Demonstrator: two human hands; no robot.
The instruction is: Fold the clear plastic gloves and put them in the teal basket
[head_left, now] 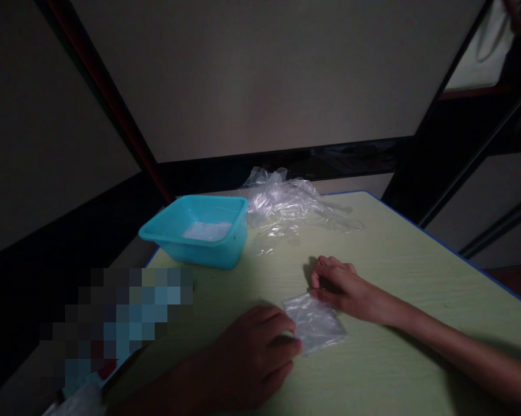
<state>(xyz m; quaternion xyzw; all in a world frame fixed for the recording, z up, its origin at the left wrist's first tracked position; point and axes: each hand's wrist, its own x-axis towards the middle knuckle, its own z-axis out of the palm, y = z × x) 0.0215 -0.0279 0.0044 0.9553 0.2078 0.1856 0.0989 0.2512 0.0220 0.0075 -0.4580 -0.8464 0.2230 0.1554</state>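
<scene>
A small folded clear plastic sheet point(315, 321) lies flat on the pale green table point(399, 254). My left hand point(247, 358) rests on the table with its fingertips pressed onto the sheet's near left edge, fingers loosely curled. My right hand point(338, 286) lies at the sheet's far right corner, fingers curled under and pinching that edge.
A turquoise plastic basin point(197, 234) with something white inside stands at the table's far left. A heap of crumpled clear plastic point(286, 202) lies behind it, near the far edge. The table has a blue rim; dark metal frame bars stand beyond it.
</scene>
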